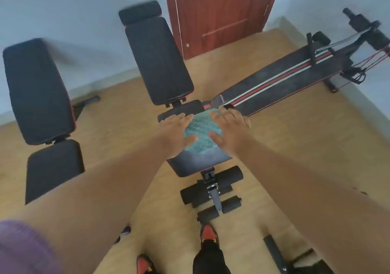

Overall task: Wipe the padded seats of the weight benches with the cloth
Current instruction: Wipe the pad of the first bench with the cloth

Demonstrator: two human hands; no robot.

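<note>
Pressing cloth [202, 132] w/ both hands

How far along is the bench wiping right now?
In hand: left hand and right hand press the green cloth flat on the middle bench seat. Left: the left bench seat; nothing touches it. Whether any pad is already clean cannot be told.
</note>
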